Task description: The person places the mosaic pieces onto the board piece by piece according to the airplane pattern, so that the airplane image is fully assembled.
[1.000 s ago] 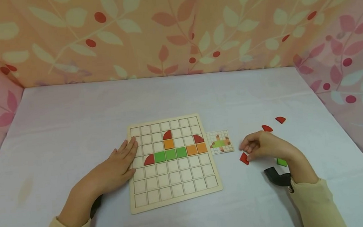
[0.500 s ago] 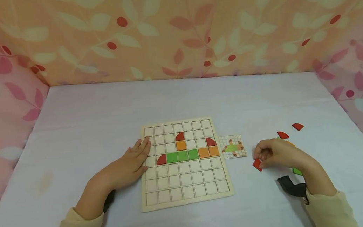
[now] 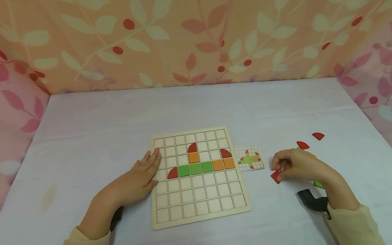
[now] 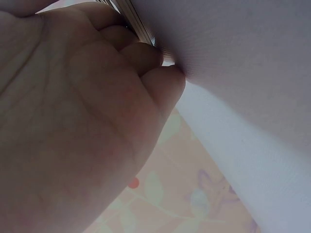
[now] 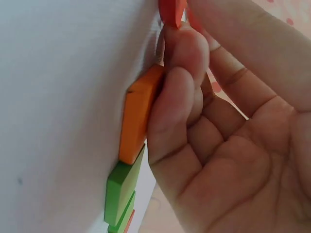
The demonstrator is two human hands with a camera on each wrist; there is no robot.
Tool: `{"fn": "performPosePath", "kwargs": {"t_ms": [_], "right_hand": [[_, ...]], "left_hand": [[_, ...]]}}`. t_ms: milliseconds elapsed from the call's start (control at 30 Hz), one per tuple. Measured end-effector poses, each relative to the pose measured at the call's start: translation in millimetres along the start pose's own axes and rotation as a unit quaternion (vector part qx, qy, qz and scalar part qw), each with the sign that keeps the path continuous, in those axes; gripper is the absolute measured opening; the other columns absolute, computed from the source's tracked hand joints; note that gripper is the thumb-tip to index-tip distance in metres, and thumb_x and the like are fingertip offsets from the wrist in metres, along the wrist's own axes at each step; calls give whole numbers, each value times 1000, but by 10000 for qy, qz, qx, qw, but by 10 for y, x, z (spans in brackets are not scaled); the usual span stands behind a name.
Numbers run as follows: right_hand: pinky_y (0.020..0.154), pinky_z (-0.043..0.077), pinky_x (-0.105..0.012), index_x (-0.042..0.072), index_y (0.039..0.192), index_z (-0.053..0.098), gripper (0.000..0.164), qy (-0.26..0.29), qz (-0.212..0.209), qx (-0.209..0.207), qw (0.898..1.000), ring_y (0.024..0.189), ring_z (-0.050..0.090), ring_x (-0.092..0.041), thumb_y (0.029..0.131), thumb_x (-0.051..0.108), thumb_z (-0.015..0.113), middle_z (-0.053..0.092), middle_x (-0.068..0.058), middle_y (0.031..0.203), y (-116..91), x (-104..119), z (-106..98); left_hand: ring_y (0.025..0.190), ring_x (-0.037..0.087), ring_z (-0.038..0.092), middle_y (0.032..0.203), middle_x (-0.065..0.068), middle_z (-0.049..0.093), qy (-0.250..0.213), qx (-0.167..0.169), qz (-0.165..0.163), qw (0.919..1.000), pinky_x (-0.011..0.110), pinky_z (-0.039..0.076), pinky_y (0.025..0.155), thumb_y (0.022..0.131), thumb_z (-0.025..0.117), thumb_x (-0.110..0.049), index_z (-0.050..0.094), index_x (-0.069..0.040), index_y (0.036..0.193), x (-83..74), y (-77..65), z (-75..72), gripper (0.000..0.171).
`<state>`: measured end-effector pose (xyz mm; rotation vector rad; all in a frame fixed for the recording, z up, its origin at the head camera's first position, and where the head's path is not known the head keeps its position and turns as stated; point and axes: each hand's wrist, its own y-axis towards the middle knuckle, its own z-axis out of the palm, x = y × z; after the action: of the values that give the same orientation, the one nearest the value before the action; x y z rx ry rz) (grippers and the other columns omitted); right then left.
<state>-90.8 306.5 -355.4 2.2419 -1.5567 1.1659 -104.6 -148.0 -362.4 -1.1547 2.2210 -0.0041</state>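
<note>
a red piece (image 3: 274, 177) is right of the picture card (image 3: 249, 158), pinched between the thumb and fingers of the right hand (image 3: 298, 165). left of the card is the grid board (image 3: 201, 207), bearing green squares (image 3: 195, 169), orange squares (image 3: 218, 165) and red quarter-circles (image 3: 226, 153); the left hand (image 3: 135, 183) rests flat, fingers extended, on its left edge. two loose red wedges (image 3: 302, 145) lie beyond the right hand.

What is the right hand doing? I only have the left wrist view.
Observer: It pinches a red piece; the right hand is right of the grid board in the head view.
Operator: Which green pieces are on the board?
Observer: Three green squares, side by side in one row.
Operator: Any reference card around?
Observer: Yes, a pattern card lies beside the board's right edge.
</note>
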Motion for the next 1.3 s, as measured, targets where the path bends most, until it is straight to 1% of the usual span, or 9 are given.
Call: {"fn": "performPosePath", "kwargs": {"t_ms": [100, 267, 400, 500, 633, 800, 967, 1133, 1300], "right_hand": [[60, 47, -22, 13, 87, 66, 20, -67, 23, -1, 10000, 65, 54, -10, 73, 13, 80, 60, 4, 75, -2, -3, -3], [57, 45, -22, 18, 82, 67, 16, -65, -26, 39, 10000, 63, 52, -11, 73, 16, 81, 59, 6, 73, -14, -1, -9], [58, 46, -22, 18, 79, 66, 14, 84, -179, 96, 9998, 64, 53, -12, 76, 17, 79, 61, 6, 75, -1, 6, -11], [59, 46, -22, 16, 79, 65, 12, 250, -160, 123, 9995, 66, 54, -13, 78, 18, 77, 62, 5, 75, 4, 6, -19], [61, 47, -21, 12, 85, 66, 9, 382, 57, 68, 9992, 69, 53, -13, 81, 14, 74, 61, 2, 76, 12, 7, -31], [58, 47, -22, 7, 101, 69, 17, 542, 427, 6, 9976, 66, 53, -13, 84, 10, 70, 61, -4, 82, 42, 53, -46], [55, 46, -23, 7, 92, 68, 11, 585, 436, -238, 9971, 63, 55, -17, 83, 14, 72, 64, -4, 80, 67, 126, -33], [62, 50, -23, 5, 87, 67, 17, 946, 622, -467, 9925, 69, 60, -19, 81, 17, 75, 65, -6, 79, 136, 230, 11], [66, 51, -24, 1, 90, 66, 18, 1445, 485, -524, 9869, 72, 61, -20, 81, 14, 75, 64, -10, 80, 249, 331, 108]], "left_hand": [[142, 37, -1, 157, 16, -1, 2, -2, 15, 10000, 58, 11, 110, 98, 47, -15, 11, 4, 149, -4, 0, -2, 65], [142, 37, 0, 157, 16, 0, 2, -16, 33, 10000, 58, 11, 110, 98, 47, -14, 11, 3, 149, 2, 0, 0, 65], [142, 37, 0, 157, 15, -1, 40, -36, 20, 10000, 59, 11, 109, 98, 47, -15, 11, 3, 149, 22, -12, 10, 65], [142, 37, 0, 157, 15, 0, 46, -59, 40, 10000, 59, 11, 109, 98, 47, -16, 11, 3, 149, 32, -14, 17, 65], [142, 36, 0, 157, 15, 0, 49, -86, 87, 9999, 59, 12, 109, 98, 47, -16, 11, 3, 149, 28, -6, 20, 65], [142, 36, 0, 157, 15, -1, 59, -77, 78, 9999, 59, 11, 110, 98, 47, -15, 10, 3, 149, 17, -9, 12, 65], [142, 37, 0, 157, 16, -1, 44, -53, 87, 9999, 59, 11, 110, 98, 47, -14, 10, 4, 149, 7, -15, 5, 65], [142, 37, 0, 157, 16, -1, 40, -47, 85, 9999, 59, 11, 109, 98, 46, -15, 10, 3, 149, 2, -15, -1, 65], [142, 36, -1, 157, 15, -2, 19, -23, 70, 10000, 59, 11, 110, 98, 46, -15, 9, 3, 149, -10, -16, -5, 65]]}}
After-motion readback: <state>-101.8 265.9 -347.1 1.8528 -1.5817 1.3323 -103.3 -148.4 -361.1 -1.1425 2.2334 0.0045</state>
